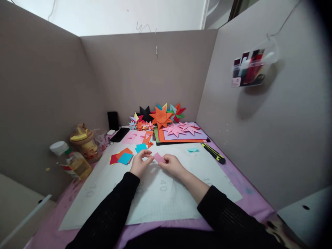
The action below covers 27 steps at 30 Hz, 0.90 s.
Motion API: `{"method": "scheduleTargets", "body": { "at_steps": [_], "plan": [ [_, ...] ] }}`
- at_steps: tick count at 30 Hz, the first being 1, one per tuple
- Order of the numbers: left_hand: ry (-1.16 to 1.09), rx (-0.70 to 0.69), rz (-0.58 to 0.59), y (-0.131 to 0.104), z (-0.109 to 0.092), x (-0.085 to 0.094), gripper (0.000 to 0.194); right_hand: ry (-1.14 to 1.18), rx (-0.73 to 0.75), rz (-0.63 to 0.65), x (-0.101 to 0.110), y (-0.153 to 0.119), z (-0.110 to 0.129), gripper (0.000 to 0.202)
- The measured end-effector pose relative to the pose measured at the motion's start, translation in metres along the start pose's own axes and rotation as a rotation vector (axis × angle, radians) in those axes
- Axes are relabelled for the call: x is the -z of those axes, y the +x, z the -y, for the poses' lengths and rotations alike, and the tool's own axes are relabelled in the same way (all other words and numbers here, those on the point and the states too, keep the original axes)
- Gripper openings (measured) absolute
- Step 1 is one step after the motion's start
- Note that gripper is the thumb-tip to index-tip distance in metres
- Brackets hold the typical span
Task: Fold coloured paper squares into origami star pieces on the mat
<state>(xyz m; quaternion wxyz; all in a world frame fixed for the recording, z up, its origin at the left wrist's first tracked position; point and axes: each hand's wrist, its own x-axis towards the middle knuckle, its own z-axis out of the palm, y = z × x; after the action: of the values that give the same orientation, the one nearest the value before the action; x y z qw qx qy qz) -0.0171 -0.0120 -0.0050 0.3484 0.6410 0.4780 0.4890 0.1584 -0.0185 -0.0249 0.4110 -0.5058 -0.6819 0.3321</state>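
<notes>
Pink paper (158,157) lies between both hands on the worktop (166,193): right hand (173,165) pinches its 4 o'clock end, left hand (140,163) pinches at 9 o'clock.

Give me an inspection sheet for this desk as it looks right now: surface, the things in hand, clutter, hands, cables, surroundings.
Surface: white measuring mat over a purple table cover.
Things in hand: small pink paper piece, pinched between both hands.
Clutter: loose blue and orange paper squares; finished paper stars on stacked coloured sheets; utility knife; black phone; oil bottle; lidded jar.
Hands: left hand and right hand both grip the pink piece; black sleeves.
Cables: thin wire hanging down the back panel.
Surroundings: grey partition panels on three sides; clear holder of pens on the right panel.
</notes>
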Motion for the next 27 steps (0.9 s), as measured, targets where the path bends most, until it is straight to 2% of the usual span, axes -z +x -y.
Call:
{"method": "scheduleTargets", "body": {
  "at_steps": [6, 10, 14, 17, 23, 27],
  "plan": [
    [0.028, -0.037, 0.073, -0.006, -0.003, -0.005, 0.020, 0.012, 0.081, -0.004, -0.004, -0.001, 0.000, 0.017],
    [0.096, -0.125, 0.144, -0.010, -0.003, -0.010, 0.017, -0.004, 0.092, 0.016, -0.006, -0.002, -0.003, 0.019],
    [0.118, -0.171, 0.138, -0.013, -0.003, -0.010, 0.017, -0.012, 0.089, 0.043, -0.006, -0.002, -0.002, 0.018],
    [0.051, -0.130, 0.133, -0.012, -0.006, -0.007, 0.026, 0.034, 0.067, 0.055, -0.004, -0.002, 0.003, 0.017],
    [-0.235, 0.033, 0.035, -0.002, -0.009, 0.006, 0.040, 0.149, -0.018, 0.112, 0.001, -0.001, 0.007, 0.012],
    [-0.361, 0.066, -0.115, 0.006, -0.004, 0.021, 0.043, 0.262, -0.093, 0.114, 0.000, -0.001, -0.001, 0.006]
  ]
}}
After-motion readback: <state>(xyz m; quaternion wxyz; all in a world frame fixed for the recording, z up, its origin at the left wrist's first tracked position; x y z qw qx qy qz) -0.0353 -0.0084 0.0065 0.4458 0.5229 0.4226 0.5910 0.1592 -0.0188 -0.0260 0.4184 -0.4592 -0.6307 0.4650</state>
